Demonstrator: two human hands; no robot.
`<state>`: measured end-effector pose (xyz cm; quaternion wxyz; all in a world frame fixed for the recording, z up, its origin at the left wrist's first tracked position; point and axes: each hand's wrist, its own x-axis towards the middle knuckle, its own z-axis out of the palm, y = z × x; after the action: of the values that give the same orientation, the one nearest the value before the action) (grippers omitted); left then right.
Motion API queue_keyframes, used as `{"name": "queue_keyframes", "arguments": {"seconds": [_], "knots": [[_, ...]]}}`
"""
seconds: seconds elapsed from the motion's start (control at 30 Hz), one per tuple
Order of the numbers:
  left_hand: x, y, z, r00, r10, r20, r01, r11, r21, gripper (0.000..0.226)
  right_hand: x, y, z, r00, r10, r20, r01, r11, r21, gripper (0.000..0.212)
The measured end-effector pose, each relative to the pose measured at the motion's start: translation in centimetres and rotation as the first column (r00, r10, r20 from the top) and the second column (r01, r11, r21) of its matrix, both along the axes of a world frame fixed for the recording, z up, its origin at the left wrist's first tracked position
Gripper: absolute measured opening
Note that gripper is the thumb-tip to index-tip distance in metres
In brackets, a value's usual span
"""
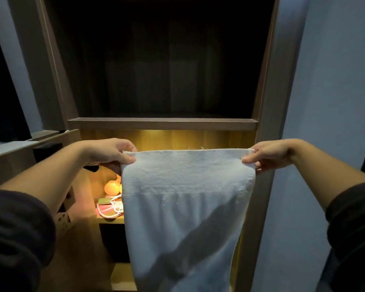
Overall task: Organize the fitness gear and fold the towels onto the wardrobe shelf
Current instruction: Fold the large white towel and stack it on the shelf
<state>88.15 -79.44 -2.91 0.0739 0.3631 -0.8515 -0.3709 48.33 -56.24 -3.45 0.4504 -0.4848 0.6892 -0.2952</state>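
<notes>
1. Holding a white towel [183,207] spread across the centre of the frame, top hem taut and level, the rest hanging down past the bottom edge. Probably stretched this way to find the corners and square the cloth before a first fold.
2. Pinching the upper left corner with the left hand [112,152], thumb on the near face, fingers curled behind.
3. Pinching the upper right corner the same way with the right hand [268,155]. Hands well apart, hence no slack along the hem.
4. Keeping the cloth in the air in front of the wardrobe, just below the wardrobe shelf [162,123] at mid-frame and not resting on it. Likely easier to fold hanging free than on a narrow board.
5. Covering most of the lit compartment [177,138] behind. Left of the towel, low in that compartment: orange round objects [112,187] and a pink-and-white looped cord [111,207], perhaps fitness gear, too small to tell.
6. Judging by the hang: no fold made in the part shown, shelf placement yet to come.
</notes>
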Motion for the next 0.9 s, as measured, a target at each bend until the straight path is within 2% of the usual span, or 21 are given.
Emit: {"name": "queue_keyframes", "arguments": {"seconds": [0.03,0.1,0.2,0.23,0.3,0.37,0.4,0.43,0.47,0.5,0.53,0.6,0.67,0.77,0.9], "knots": [[-0.1,0.2,0.0,1.0,0.007,0.006,-0.007,1.0,-0.013,0.028,0.2,0.0,-0.2,0.999,-0.033,-0.018,0.032,0.999,-0.024,0.043],[-1.1,0.6,-0.1,0.997,0.081,-0.017,-0.083,0.981,-0.173,0.017,0.7,-0.7,-0.9,0.979,-0.187,-0.083,0.171,0.97,-0.173,0.037],[-3.0,1.3,-0.3,0.948,0.231,-0.22,-0.304,0.861,-0.407,0.012,2.1,-2.3,-1.1,0.888,-0.415,-0.199,0.289,0.84,-0.459,0.016],[-3.5,1.5,-0.5,0.904,0.268,-0.332,-0.396,0.816,-0.421,0.012,2.6,-2.8,-1.0,0.845,-0.493,-0.206,0.308,0.764,-0.567,0.013],[-4.1,1.8,-0.3,0.764,0.291,-0.576,-0.553,0.756,-0.35,0.013,3.4,-3.3,-0.6,0.758,-0.629,-0.175,0.286,0.561,-0.777,0.009],[-4.5,2.1,0.6,0.603,0.288,-0.744,-0.62,0.756,-0.209,0.018,3.7,-3.5,0.0,0.746,-0.66,-0.083,0.257,0.402,-0.879,0.009],[-4.7,2.1,1.0,0.58,0.301,-0.757,-0.609,0.777,-0.158,0.022,3.6,-3.4,0.2,0.77,-0.636,-0.042,0.285,0.402,-0.871,0.006],[-4.9,2.1,1.0,0.627,0.33,-0.706,-0.582,0.801,-0.142,0.027,3.7,-3.2,0.2,0.802,-0.597,-0.033,0.319,0.474,-0.821,0.006],[-5.0,2.4,0.8,0.716,0.371,-0.591,-0.549,0.822,-0.15,0.029,3.7,-3.1,0.0,0.826,-0.559,-0.07,0.335,0.588,-0.736,0.012],[-5.1,2.6,0.1,0.789,0.409,-0.458,-0.526,0.835,-0.162,0.028,3.7,-2.9,-0.5,0.833,-0.533,-0.145,0.331,0.692,-0.641,0.016],[-5.1,2.6,-0.7,0.814,0.437,-0.383,-0.529,0.83,-0.176,0.027,3.7,-2.8,-1.3,0.823,-0.525,-0.215,0.325,0.747,-0.579,0.018],[-4.9,2.3,-1.9,0.787,0.461,-0.41,-0.56,0.813,-0.159,0.024,3.7,-2.8,-2.8,0.809,-0.543,-0.225,0.336,0.742,-0.58,0.021],[-4.9,2.1,-2.3,0.74,0.472,-0.48,-0.589,0.799,-0.122,0.022,3.9,-2.7,-3.6,0.821,-0.553,-0.141,0.379,0.713,-0.589,0.025],[-4.7,2.2,-2.6,0.699,0.507,-0.504,-0.603,0.797,-0.035,0.029,4.2,-2.5,-3.9,0.834,-0.551,-0.045,0.446,0.718,-0.534,0.03],[-4.5,2.6,-2.8,0.708,0.442,-0.551,-0.554,0.831,-0.044,0.032,4.2,-2.8,-3.8,0.821,-0.571,0.012,0.455,0.641,-0.618,0.018]]}}
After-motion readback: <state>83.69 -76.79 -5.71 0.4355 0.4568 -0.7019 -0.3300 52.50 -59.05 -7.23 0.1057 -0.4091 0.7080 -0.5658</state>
